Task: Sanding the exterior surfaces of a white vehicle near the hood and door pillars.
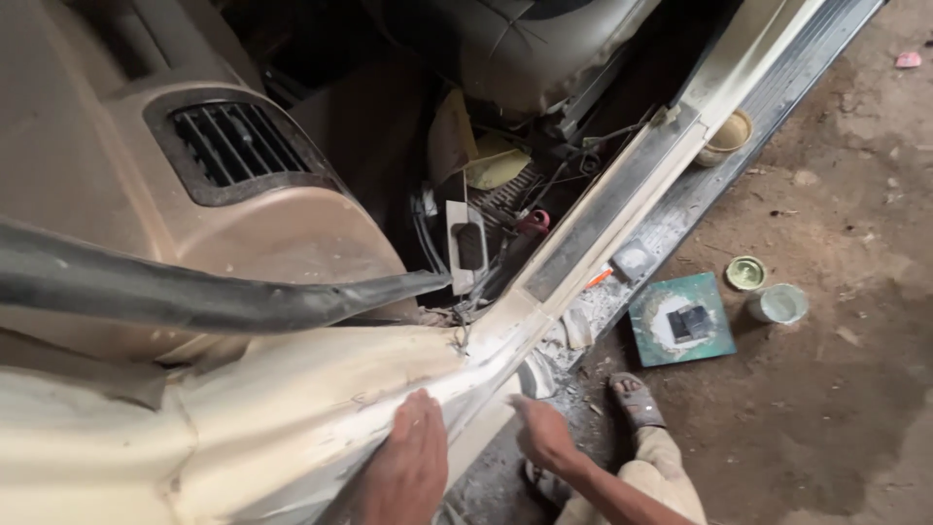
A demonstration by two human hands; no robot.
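Left hand: the left hand (408, 467) lay flat, palm down, on the cream door pillar (321, 399) of the car body — fingers together and stretched out, gripping nothing.
Right hand: the right hand (542, 435) reached in low, just right of the pillar's foot, fingertips touching the pillar's lower edge; whether anything was pinched in it I cannot tell — the fingers curled out of sight.
Door pillar: it ran up from the bottom left and joined the door sill (603, 209), its surface patchy with pale filler and scratches.
Door sill: from the pillar it stretched away to the top right, cream with a grey strip along it.
Rubber seal: a black rubber seal (194, 292) hung loose above the pillar, crossing from the left edge.
Dashboard: the tan dashboard (117, 165) with its dark air vent (233, 141) sat above the seal.
Tile: right of the pillar, on the dirt floor (836, 389), lay a green tile (680, 319) smeared with white paste, a dark scraper blade on it.
Tins: a small lidded tin (745, 272) and a white cup (778, 303) stood just right of the tile.
Foot: a sandalled foot (637, 401) rested on the floor, near the right hand.
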